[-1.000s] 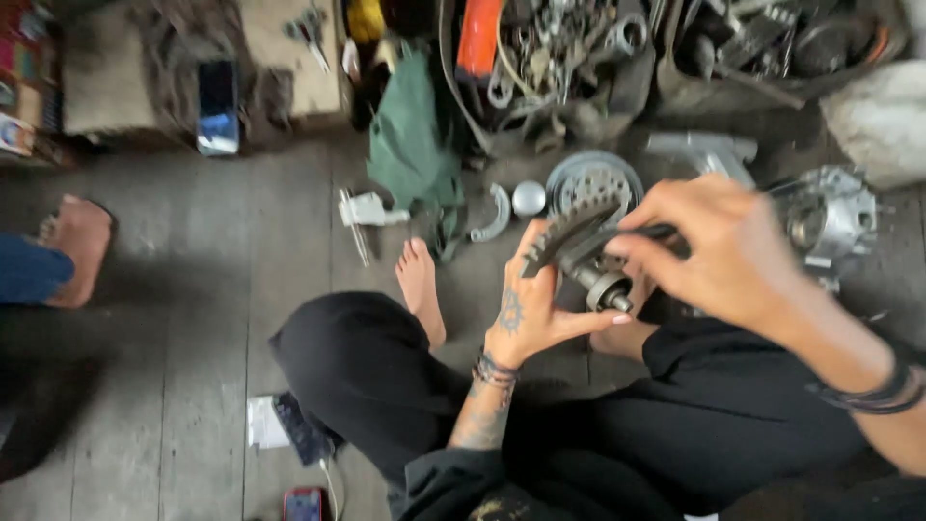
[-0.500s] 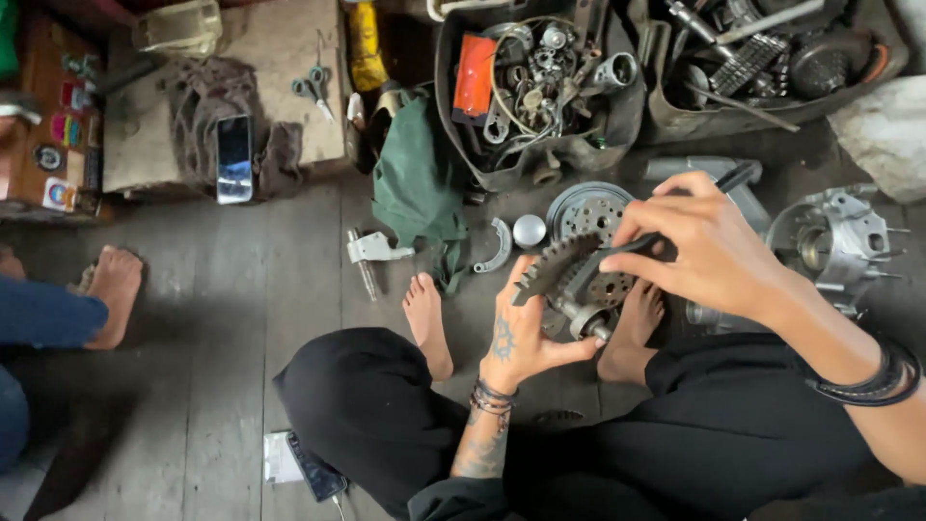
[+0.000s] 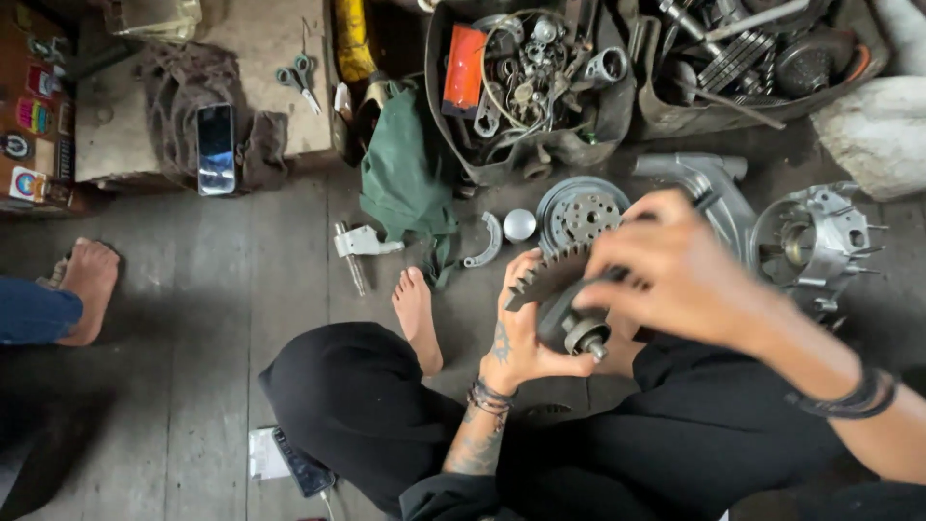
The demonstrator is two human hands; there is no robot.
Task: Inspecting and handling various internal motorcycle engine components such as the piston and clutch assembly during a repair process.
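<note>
**Gear assembly held in both hands above the floor**

Gear assembly (image 3: 564, 304), a dark toothed wheel on a short shaft with a round metal end, is sitting between the two hands over the person's lap. The left hand (image 3: 521, 333) is cupping it from below, its grip closed around the lower edge of the toothed wheel. The right hand (image 3: 680, 280) is covering it from above, blurred, fingers curled over the shaft side, its grip closing on the same part.

Just behind the hands, a round perforated metal disc (image 3: 579, 212) is lying on the wooden floor (image 3: 193, 318), with a small silver cap (image 3: 519, 225) and a curved metal piece (image 3: 485, 241) beside it. To the right, a pale engine casing (image 3: 810, 236) is resting on the floor. A green cloth (image 3: 405, 178) is draping down near the person's bare foot (image 3: 417, 314). Further back, a dark bin (image 3: 526, 82) is holding loose metal parts. At the left, a phone (image 3: 215, 148) is lying on a grey rag, and another person's foot (image 3: 89, 285) is showing.
</note>
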